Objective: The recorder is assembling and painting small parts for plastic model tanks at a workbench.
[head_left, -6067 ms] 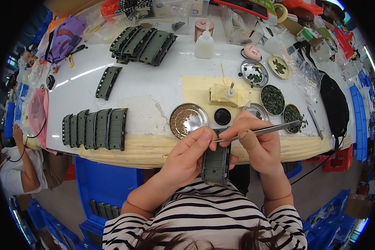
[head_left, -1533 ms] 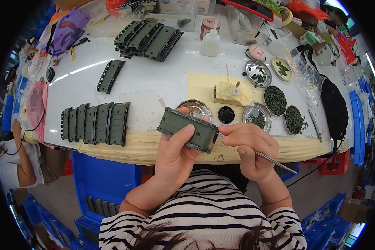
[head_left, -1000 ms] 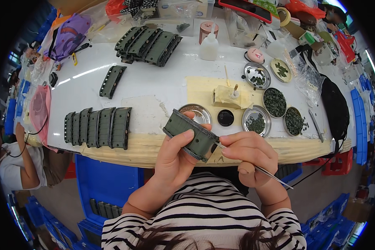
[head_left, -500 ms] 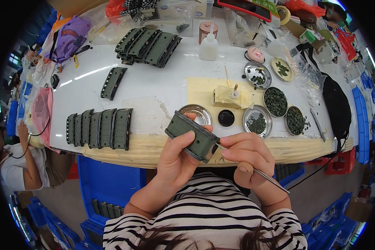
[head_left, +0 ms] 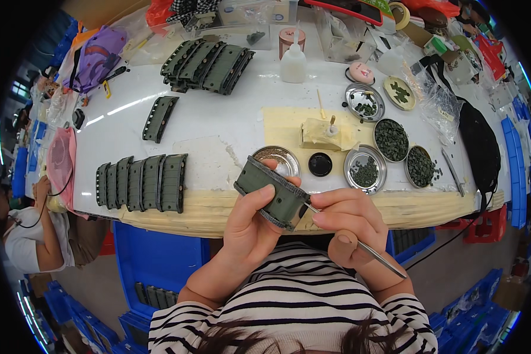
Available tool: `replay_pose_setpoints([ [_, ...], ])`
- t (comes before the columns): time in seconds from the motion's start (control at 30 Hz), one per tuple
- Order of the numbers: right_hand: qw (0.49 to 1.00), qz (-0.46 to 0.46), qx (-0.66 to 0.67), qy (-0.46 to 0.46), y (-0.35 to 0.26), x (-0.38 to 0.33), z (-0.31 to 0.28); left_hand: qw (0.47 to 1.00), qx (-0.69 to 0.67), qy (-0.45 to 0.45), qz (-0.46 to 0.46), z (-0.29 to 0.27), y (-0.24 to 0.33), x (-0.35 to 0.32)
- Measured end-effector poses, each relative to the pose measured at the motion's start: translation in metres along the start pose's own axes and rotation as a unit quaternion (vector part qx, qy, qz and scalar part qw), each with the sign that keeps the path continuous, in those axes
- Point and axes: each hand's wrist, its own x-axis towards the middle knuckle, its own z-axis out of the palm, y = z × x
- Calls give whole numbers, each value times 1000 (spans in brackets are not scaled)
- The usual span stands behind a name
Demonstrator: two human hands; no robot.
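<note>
My left hand holds a dark green curved plastic part over the near edge of the white table, thumb on top. My right hand grips thin metal tweezers, their tip touching the right end of the part, the handle pointing down-right. Just behind the part sits an empty round metal dish.
A row of matching green parts lies at the left, one single part and a pile farther back. Metal dishes of small dark pieces, a black cap and a white bottle stand right. Another person sits at far left.
The green part has been turned from upright to lying across in my left hand, and the tweezers swung down so their tip meets its right end.
</note>
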Motion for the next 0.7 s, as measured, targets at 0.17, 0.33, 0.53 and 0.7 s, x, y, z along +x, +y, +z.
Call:
replay_pose_setpoints([
  [0.17, 1000, -2, 5, 6, 0, -3, 1, 1000, -3, -11, 3, -1, 0, -1],
  [0.33, 1000, -6, 4, 18, 0, -5, 3, 1000, 0, -24, 9, 1, -2, -1],
  [0.53, 1000, -5, 15, 16, 2, -4, 2, 1000, 8, -10, 22, -1, -3, 0],
  [0.7, 983, 27, 170, 59, 15, 1, 4, 999, 30, -25, -2, 4, 12, 6],
])
